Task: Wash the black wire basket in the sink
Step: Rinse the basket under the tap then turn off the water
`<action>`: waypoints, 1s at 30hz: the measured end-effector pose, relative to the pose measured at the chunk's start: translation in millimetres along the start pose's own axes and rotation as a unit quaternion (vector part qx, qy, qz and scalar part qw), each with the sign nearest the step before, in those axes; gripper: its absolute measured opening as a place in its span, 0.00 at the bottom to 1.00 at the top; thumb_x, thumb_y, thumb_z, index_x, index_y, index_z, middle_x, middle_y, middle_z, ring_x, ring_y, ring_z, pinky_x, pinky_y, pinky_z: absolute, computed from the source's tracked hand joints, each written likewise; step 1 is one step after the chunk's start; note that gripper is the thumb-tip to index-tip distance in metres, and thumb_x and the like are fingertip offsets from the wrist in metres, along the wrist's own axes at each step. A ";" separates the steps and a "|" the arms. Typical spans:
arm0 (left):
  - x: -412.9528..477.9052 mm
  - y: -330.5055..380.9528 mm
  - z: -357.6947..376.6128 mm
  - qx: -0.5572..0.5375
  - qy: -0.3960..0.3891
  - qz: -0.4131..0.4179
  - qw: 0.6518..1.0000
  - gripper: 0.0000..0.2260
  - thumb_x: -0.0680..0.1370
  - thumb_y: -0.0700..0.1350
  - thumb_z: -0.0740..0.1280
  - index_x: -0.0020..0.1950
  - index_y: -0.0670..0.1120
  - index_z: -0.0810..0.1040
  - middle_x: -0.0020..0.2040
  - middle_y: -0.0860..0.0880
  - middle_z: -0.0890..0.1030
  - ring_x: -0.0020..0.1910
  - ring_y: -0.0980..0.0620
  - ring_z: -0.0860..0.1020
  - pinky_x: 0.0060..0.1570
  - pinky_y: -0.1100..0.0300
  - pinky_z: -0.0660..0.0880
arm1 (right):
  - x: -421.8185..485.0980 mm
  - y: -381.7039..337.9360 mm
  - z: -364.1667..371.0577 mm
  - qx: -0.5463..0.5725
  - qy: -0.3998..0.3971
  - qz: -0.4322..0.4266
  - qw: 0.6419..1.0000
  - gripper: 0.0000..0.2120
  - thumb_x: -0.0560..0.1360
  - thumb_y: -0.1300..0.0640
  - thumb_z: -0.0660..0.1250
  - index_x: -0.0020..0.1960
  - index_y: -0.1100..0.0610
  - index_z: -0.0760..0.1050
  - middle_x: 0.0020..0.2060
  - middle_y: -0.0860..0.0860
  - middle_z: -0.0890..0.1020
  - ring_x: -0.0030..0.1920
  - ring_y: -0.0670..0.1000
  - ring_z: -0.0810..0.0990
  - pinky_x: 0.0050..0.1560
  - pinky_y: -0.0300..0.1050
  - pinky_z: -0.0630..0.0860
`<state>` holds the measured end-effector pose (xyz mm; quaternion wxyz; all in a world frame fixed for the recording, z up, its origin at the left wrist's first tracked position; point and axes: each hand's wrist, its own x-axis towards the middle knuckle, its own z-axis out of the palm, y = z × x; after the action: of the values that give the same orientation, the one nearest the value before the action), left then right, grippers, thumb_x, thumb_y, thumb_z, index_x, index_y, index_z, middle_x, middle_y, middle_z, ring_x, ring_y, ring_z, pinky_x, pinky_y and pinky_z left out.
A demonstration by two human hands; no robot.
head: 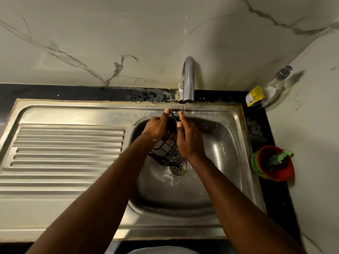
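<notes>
Black wire basket [166, 155] is held up over the sink [236, 143] bowl, approx. mid-bowl. Long axis runs roughly 6-to-12 o'clock w/ a slight lean. The low end points to 6–7 o'clock and hangs just over the drain [178, 168]. The high end points to 12 o'clock, toward the tap [188, 79]. It sits tilted, not level. Open wire grid shows at the low end; the mid part is hidden btw. the hands.

Left hand [156, 128] is on the basket's 9 o'clock side, grip closed round the wire, fingers curled under it, one finger sticking up to 12 o'clock. Right hand [189, 142] is on the 3 o'clock side, grip also holding the basket: thumb laid on the near wire, other fingers mostly out of sight behind. Both forearms come in from 6 o'clock.

Thin water stream [185, 108] drops from the spout beside the right fingertips at the basket's high end. Can't tell if it hits the wire.

Ribbed drainboard [64, 153] lies at 9 o'clock of the bowl. Black worktop [264, 125] frames the sink. On it at 3 o'clock stands a red cup [278, 172] w/ a green scrubber [280, 156] in it. At 1–2 o'clock, in the corner, is a clear pump bottle [274, 88] w/ a yellow label. Marble-look wall [110, 43] behind.
</notes>
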<state>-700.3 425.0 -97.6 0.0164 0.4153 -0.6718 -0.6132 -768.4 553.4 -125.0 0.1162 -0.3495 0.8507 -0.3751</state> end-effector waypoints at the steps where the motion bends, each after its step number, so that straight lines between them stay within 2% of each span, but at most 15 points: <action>1: -2.3 -0.4 -0.1 -0.009 -0.002 0.004 1.000 0.33 0.83 0.69 0.54 0.56 0.41 0.83 0.44 0.40 0.86 0.34 0.48 0.86 0.31 0.57 0.81 | 6.0 -8.5 -7.0 -0.027 -0.030 0.046 0.998 0.26 0.86 0.44 0.46 0.76 0.55 0.70 0.70 0.57 0.77 0.70 0.56 0.75 0.71 0.54 0.71; 3: -7.9 1.0 0.0 -0.002 -0.010 0.020 1.000 0.31 0.84 0.66 0.54 0.55 0.41 0.83 0.38 0.42 0.85 0.31 0.49 0.84 0.31 0.55 0.82 | 27.8 -22.8 -21.7 -0.007 -0.123 0.200 0.972 0.29 0.87 0.42 0.44 0.69 0.59 0.75 0.63 0.60 0.80 0.63 0.59 0.79 0.64 0.54 0.74; 4: -9.3 1.8 0.7 0.009 -0.020 0.030 0.999 0.30 0.84 0.66 0.55 0.54 0.42 0.83 0.37 0.41 0.85 0.31 0.47 0.84 0.33 0.52 0.83 | 42.6 -20.8 -25.1 0.028 -0.176 0.271 0.946 0.30 0.87 0.42 0.44 0.69 0.61 0.75 0.64 0.62 0.79 0.63 0.60 0.79 0.65 0.55 0.74; 6: -11.2 3.3 -0.9 0.039 -0.040 0.048 0.997 0.31 0.83 0.69 0.55 0.54 0.44 0.84 0.40 0.36 0.85 0.35 0.40 0.84 0.40 0.43 0.83 | 63.9 -13.8 -30.3 0.079 -0.267 0.322 0.905 0.26 0.86 0.43 0.47 0.69 0.58 0.74 0.67 0.62 0.77 0.63 0.59 0.77 0.68 0.56 0.72; 9: -18.5 10.1 -0.3 0.057 -0.052 0.054 0.996 0.32 0.82 0.69 0.55 0.51 0.43 0.84 0.37 0.36 0.83 0.38 0.35 0.85 0.44 0.39 0.83 | 79.5 6.3 -21.5 0.099 -0.284 0.368 0.880 0.24 0.85 0.43 0.51 0.74 0.54 0.70 0.72 0.58 0.73 0.68 0.62 0.74 0.72 0.62 0.69; 12: -20.1 11.9 1.9 0.118 0.045 0.066 0.990 0.31 0.83 0.69 0.53 0.36 0.47 0.78 0.31 0.46 0.81 0.34 0.41 0.84 0.41 0.46 0.82 | 76.3 -14.3 -22.4 0.129 -0.263 0.349 0.890 0.23 0.86 0.45 0.51 0.75 0.56 0.69 0.73 0.60 0.72 0.69 0.61 0.72 0.73 0.58 0.67; 15: -17.4 7.2 0.4 0.191 0.133 0.096 0.968 0.32 0.82 0.71 0.50 0.30 0.51 0.72 0.31 0.46 0.79 0.31 0.46 0.78 0.38 0.49 0.78 | 69.5 -31.3 -23.4 0.165 -0.249 0.330 0.895 0.25 0.87 0.45 0.50 0.80 0.55 0.63 0.78 0.59 0.66 0.75 0.59 0.67 0.76 0.56 0.63; 17: -12.9 3.3 1.0 0.204 0.129 0.109 0.964 0.32 0.83 0.70 0.49 0.34 0.50 0.76 0.34 0.43 0.80 0.32 0.44 0.78 0.38 0.47 0.78 | 62.6 -41.5 -24.9 0.171 -0.238 0.319 0.901 0.25 0.87 0.45 0.48 0.81 0.55 0.61 0.78 0.59 0.65 0.76 0.59 0.66 0.75 0.56 0.62; 19: -8.5 0.6 2.4 0.221 0.119 0.098 0.963 0.30 0.84 0.67 0.51 0.41 0.47 0.79 0.41 0.41 0.83 0.39 0.42 0.81 0.41 0.46 0.79 | 57.7 -58.5 -26.1 0.153 -0.233 0.278 0.919 0.25 0.87 0.44 0.45 0.76 0.55 0.68 0.73 0.59 0.72 0.72 0.58 0.70 0.71 0.54 0.65; 21: -3.0 -3.2 1.5 0.255 0.111 0.095 0.956 0.22 0.83 0.58 0.56 0.49 0.44 0.82 0.49 0.39 0.84 0.45 0.41 0.82 0.45 0.47 0.80 | 53.1 -68.0 -21.5 0.102 -0.222 0.224 0.943 0.25 0.87 0.43 0.44 0.72 0.54 0.70 0.67 0.59 0.75 0.70 0.58 0.72 0.68 0.54 0.66; 22: -1.3 -3.8 1.0 0.260 0.103 0.104 0.955 0.20 0.82 0.55 0.58 0.53 0.42 0.82 0.51 0.39 0.84 0.46 0.41 0.82 0.46 0.47 0.80 | 51.1 -66.9 -19.0 0.072 -0.211 0.209 0.952 0.27 0.87 0.42 0.44 0.77 0.54 0.66 0.72 0.59 0.72 0.73 0.59 0.69 0.70 0.54 0.65; 24: -1.2 4.0 1.2 0.229 0.097 0.115 0.962 0.21 0.86 0.54 0.56 0.58 0.40 0.81 0.52 0.38 0.84 0.49 0.40 0.82 0.49 0.47 0.77 | 45.6 -57.0 -19.5 0.024 -0.174 0.184 0.967 0.30 0.86 0.40 0.44 0.82 0.55 0.57 0.79 0.57 0.65 0.78 0.59 0.65 0.75 0.55 0.61; 26: -3.2 12.8 -0.4 0.208 0.102 0.102 0.967 0.27 0.87 0.59 0.52 0.57 0.39 0.82 0.51 0.38 0.84 0.50 0.40 0.81 0.51 0.48 0.74 | 42.7 -41.5 -21.7 0.027 -0.172 0.154 0.973 0.30 0.86 0.38 0.43 0.81 0.52 0.61 0.78 0.56 0.67 0.77 0.59 0.66 0.74 0.55 0.64; 28: -4.1 10.9 -4.3 0.200 0.095 0.093 0.971 0.31 0.86 0.63 0.52 0.45 0.40 0.82 0.43 0.41 0.84 0.41 0.46 0.81 0.44 0.53 0.74 | 42.7 -24.4 -21.4 0.135 -0.213 0.185 0.950 0.30 0.84 0.34 0.43 0.80 0.46 0.64 0.78 0.54 0.68 0.76 0.58 0.67 0.71 0.56 0.67; 30: -4.0 4.1 -14.0 0.150 0.075 0.075 0.983 0.33 0.84 0.67 0.52 0.41 0.41 0.81 0.36 0.45 0.81 0.33 0.49 0.78 0.38 0.54 0.73 | 42.6 -5.2 -21.7 0.241 -0.233 0.263 0.905 0.31 0.84 0.34 0.44 0.80 0.48 0.64 0.79 0.53 0.66 0.77 0.56 0.66 0.71 0.55 0.64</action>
<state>-692.5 415.6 -88.8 0.0503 0.4065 -0.7821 -0.4697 -806.8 534.1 -103.5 0.4862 -0.1523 0.7440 -0.4323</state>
